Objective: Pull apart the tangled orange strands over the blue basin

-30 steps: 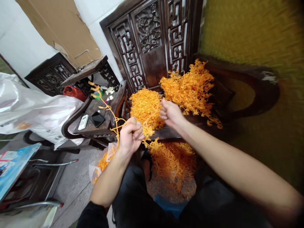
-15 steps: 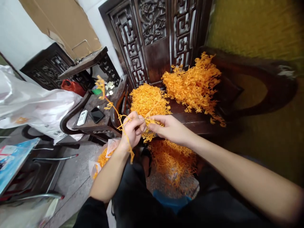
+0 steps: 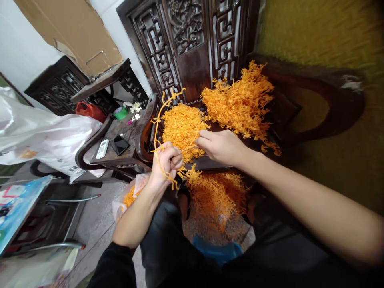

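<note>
The left hand (image 3: 166, 160) is clenched around a long orange sprig (image 3: 158, 128), which rises from the fist toward 12 o'clock and curls over at its tip near the carved screen (image 3: 192, 48); a short end hangs below the fist toward 6 o'clock. The right hand (image 3: 221, 145), at 3 o'clock from the left, pinches thin orange strands between thumb and fingers, and those strands run across to the left fist.

2 heaps of orange sprigs lie on the dark chair seat (image 3: 210, 162): a dense heap (image 3: 183, 126) just beyond the hands at 12 o'clock, and a looser heap (image 3: 240, 104) at 1 o'clock. A third pile (image 3: 219, 196) lies lower, at 6 o'clock from the right hand, by the person's lap.

At 9 o'clock a side table (image 3: 132, 132) carries a phone (image 3: 119, 145) and a remote (image 3: 102, 149) side by side. A white bag (image 3: 45, 136) lies farther out at 9 o'clock.
</note>
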The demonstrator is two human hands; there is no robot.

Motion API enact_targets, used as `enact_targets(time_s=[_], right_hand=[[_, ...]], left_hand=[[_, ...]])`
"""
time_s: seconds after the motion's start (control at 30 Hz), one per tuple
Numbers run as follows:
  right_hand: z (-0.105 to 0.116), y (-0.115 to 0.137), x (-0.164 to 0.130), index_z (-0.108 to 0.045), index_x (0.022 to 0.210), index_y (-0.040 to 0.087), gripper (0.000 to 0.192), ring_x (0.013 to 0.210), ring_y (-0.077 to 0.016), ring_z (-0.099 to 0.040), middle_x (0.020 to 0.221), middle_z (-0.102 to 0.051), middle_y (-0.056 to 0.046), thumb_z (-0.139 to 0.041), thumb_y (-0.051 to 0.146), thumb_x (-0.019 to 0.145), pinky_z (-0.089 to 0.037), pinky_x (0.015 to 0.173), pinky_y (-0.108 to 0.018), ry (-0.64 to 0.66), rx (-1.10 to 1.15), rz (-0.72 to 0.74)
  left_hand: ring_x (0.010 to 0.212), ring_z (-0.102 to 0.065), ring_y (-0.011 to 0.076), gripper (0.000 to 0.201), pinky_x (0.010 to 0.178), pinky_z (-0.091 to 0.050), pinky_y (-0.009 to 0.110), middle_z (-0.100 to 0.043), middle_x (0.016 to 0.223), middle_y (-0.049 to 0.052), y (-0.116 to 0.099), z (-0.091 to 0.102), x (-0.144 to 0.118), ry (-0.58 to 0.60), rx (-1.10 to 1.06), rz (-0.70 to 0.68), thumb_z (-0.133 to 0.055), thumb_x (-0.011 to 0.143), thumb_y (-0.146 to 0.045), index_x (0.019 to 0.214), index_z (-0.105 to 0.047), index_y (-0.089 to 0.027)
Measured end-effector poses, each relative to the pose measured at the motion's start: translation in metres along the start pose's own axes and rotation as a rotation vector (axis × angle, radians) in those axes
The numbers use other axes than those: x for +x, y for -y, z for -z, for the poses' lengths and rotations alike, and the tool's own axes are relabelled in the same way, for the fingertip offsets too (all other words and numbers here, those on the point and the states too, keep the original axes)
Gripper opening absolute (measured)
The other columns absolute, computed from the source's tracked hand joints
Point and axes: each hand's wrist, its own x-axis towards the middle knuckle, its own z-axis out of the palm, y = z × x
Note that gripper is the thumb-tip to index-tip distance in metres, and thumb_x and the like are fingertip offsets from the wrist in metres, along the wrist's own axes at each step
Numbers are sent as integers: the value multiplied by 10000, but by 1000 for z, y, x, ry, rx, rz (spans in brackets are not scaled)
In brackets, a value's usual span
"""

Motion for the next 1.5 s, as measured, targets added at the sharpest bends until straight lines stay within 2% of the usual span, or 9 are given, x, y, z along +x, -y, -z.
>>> enact_targets(time_s=[0.23,0.43,0.57,0.8,0.9,1.03,1.2,1.33,1.5], right_hand=[[4,2,0,-670,887,170,290,557,-116,-318,897,-645,-72,-439,288,1017,-129,563,-348,6,51,-25],[8,13,6,-678,900,154,187,565,-118,-382,959,-689,-107,-501,175,959,-117,561,-352,121,18,2],[5,17,10,-688,824,168,195,595,-131,-419,973,-712,-120,-538,174,947,-130,575,-350,158,131,27],[-26,-39,3,-586,683,192,198,613,-150,-434,776,-628,-64,-600,159,878,-227,606,-318,33,293,-193],[-35,-53,-2,-603,686,194,255,582,-147,-475,654,-593,-38,-630,262,930,-317,607,-306,23,505,-419],[-28,-30,-3,-723,836,179,262,427,-106,-444,524,-579,3,-599,360,979,-319,500,-278,217,991,-572],[-7,6,-3,-686,1022,174,236,412,-58,-422,652,-598,26,-723,373,899,-200,391,-230,228,1578,-593],[-3,21,-4,-574,776,196,394,364,-41,-292,520,-420,65,-680,545,926,-72,359,-228,157,1730,-669],[-13,33,-4,-531,689,196,471,402,-64,-402,655,-571,-21,-654,581,931,-166,341,-247,40,1753,-837]], left_hand=[[433,-307,47,367,432,-157,189,-446,559,-93,6,13,12,170,367,159,-824,785,-419,921,-560,-204],[535,-334,92,391,546,-219,243,-438,540,-44,20,17,21,112,836,-260,-826,783,-355,603,-529,-176],[559,-342,108,346,618,-230,260,-446,554,-20,16,21,21,302,976,-425,-723,823,-178,533,-535,-178],[487,-409,114,531,565,-321,266,-430,454,10,6,27,1,53,350,-391,-768,808,-436,406,-524,-187],[414,-330,81,542,475,-280,239,-365,427,-7,-1,29,4,109,173,-265,-726,815,-483,432,-508,-168],[376,-260,58,472,408,-214,208,-365,465,-20,-7,30,16,235,-38,-45,-651,864,-422,507,-478,-166],[379,-279,72,527,394,-215,205,-369,499,-16,-8,26,24,207,-188,69,-405,1030,-402,555,-414,-174],[377,-276,64,538,400,-240,206,-344,519,-41,-8,21,28,74,-300,100,-370,1068,-442,596,-376,-184],[395,-321,70,513,423,-282,216,-312,513,-54,-7,23,33,24,-415,86,-411,1067,-418,609,-338,-198]])
